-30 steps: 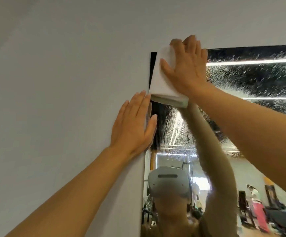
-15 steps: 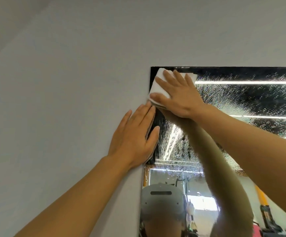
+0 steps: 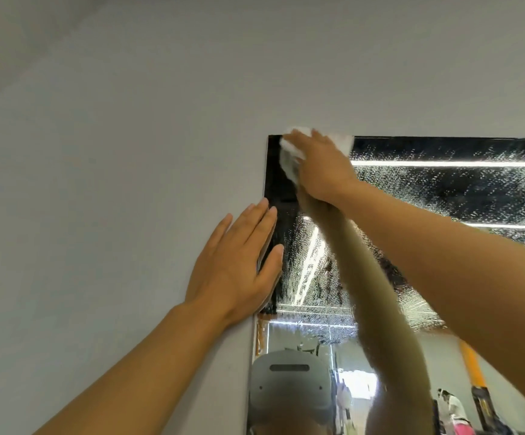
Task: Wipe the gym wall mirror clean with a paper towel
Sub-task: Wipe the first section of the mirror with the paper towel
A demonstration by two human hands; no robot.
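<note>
Paper towel (image 3: 289, 152): white, folded, pressed flat against the mirror (image 3: 443, 189) at the mirror's top-left corner. Upper edge of the towel sits at the mirror's top edge; a strip of it shows on the far side of the hand too, by the top edge. Outline blurred.

Right hand (image 3: 322, 166): laid over the towel, palm toward the glass, fingers stretched out across the towel and pointing toward the mirror's corner. Flat press, not a pinch; whether the thumb curls under the towel cannot be told. Forearm runs from the mirror's corner down and to the right, out of view.

Mirror: dark in the corner strip beside the towel. The rest of the upper glass is covered in fine droplets or spray speckle, to the right of the towel and below it. Long bright light lines reflected across the glass. Reflection of the right arm runs down from the towel.

Left hand (image 3: 236, 265): below the towel, flat on the wall (image 3: 129, 152) at the mirror's left edge. Fingers straight, close together, holding nothing; thumb and index finger overlap the edge of the mirror.

Lower mirror: reflection of a grey head-worn device (image 3: 289, 381) near the left edge; gym room reflected further right, details small.
</note>
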